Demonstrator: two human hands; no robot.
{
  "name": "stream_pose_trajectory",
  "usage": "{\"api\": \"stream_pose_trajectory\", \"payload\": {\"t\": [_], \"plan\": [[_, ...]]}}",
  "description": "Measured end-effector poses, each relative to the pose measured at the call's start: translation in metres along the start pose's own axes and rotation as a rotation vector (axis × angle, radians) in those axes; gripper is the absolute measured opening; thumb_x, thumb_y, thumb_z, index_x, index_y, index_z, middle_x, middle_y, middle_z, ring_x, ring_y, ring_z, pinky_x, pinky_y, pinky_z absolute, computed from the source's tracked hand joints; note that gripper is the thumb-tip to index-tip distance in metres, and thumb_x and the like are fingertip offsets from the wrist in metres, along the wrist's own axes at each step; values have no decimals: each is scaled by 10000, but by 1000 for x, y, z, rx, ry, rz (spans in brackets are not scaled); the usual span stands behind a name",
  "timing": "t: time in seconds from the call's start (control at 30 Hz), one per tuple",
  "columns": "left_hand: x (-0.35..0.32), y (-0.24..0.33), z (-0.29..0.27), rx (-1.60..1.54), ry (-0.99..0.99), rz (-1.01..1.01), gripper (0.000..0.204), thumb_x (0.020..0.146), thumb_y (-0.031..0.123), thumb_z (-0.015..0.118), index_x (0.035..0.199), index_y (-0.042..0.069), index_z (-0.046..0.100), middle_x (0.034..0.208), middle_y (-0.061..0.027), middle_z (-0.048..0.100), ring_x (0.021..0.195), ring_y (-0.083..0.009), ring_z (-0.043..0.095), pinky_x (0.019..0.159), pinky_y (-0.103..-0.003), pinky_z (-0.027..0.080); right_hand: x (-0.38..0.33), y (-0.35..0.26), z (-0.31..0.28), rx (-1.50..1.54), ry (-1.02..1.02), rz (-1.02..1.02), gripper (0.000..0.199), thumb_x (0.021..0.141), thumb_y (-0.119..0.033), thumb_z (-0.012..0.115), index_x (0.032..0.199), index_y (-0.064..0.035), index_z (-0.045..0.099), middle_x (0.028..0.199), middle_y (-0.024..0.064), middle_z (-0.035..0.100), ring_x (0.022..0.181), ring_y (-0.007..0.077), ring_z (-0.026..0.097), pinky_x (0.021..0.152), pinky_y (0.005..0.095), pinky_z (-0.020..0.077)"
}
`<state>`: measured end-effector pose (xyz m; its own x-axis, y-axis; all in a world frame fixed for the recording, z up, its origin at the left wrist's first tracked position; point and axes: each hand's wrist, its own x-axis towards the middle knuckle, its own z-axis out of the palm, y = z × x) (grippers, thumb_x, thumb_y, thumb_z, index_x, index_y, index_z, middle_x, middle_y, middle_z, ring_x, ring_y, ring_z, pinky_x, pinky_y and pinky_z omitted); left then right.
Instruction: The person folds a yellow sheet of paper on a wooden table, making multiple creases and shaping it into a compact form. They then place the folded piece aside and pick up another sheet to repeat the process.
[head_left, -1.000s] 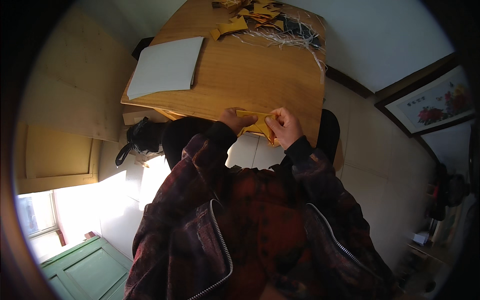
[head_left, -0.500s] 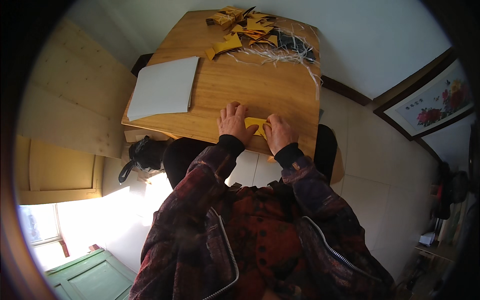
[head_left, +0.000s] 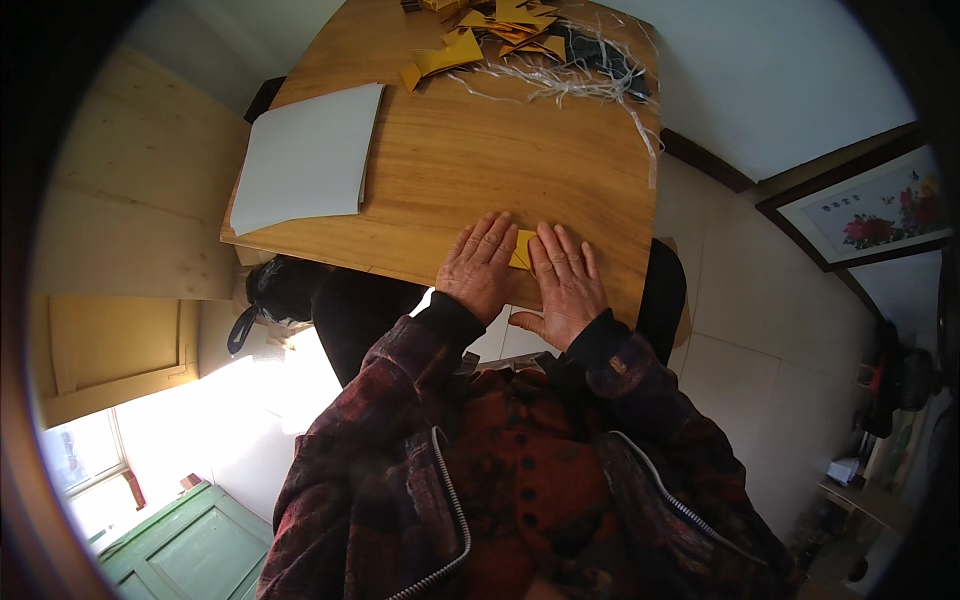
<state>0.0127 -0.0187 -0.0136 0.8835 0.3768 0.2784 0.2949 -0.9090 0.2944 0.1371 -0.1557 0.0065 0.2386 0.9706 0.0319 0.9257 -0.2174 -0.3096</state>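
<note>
A small piece of folded yellow paper lies near the front edge of the wooden table. My left hand is flat at its left side, fingers stretched out and covering part of it. Over its right side rests my right hand, also flat, with the thumb pointing left past the table edge. Both hands are open and press the paper down from above. Only a narrow strip shows between them, so its full shape is hidden.
A stack of white sheets lies on the table's left. Several folded yellow paper pieces are heaped at the far side, beside tangled white strings. A black bag sits below the left edge. A framed flower picture stands at right.
Both hands have flattened over the yellow paper; the right fingers, bent at its edge before, are now stretched out. My view has tipped, so the table's far end sits higher.
</note>
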Motion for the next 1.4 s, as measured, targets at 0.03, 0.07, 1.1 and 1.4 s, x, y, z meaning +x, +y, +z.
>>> {"api": "stream_pose_trajectory", "payload": {"t": [0.03, 0.07, 1.1, 1.4], "plan": [[-5, 2, -5, 48, -115, 17, 732, 840, 431, 627, 1424, 62, 385, 1534, -124, 315, 1432, -283, 273, 1159, -443, 215, -1, 0, -1, 7, -4, -5, 1015, 716, -568, 728, 1453, -5, 316, 1575, 125, 184, 1463, 289, 139, 1165, 504, 99], [-5, 3, -8, 25, -100, 42, 761, 828, 470, 621, 1425, 62, 385, 1534, -126, 312, 1434, -285, 266, 1161, -449, 205, -1, -1, -2, 21, -10, -10, 1032, 709, -572, 732, 1459, -6, 304, 1578, 126, 174, 1464, 292, 136, 1165, 507, 98], [-5, -9, 2, 263, -101, 242, 950, 781, 509, 649, 1501, 43, 239, 1552, -196, 253, 1436, -367, 240, 1150, -490, 186, -13, 19, 46, -48, 219, 77, 1139, 536, -511, 802, 1479, -104, 307, 1577, 66, 227, 1477, 304, 98, 1131, 661, -15], [-7, -12, 2, 250, -104, 225, 982, 739, 518, 703, 1494, 62, 271, 1558, -189, 243, 1441, -361, 229, 1149, -499, 182, -7, 13, 45, -101, 164, 71, 1054, 605, -522, 777, 1485, -164, 321, 1585, 29, 196, 1479, 317, 47, 1123, 684, 16]]}}
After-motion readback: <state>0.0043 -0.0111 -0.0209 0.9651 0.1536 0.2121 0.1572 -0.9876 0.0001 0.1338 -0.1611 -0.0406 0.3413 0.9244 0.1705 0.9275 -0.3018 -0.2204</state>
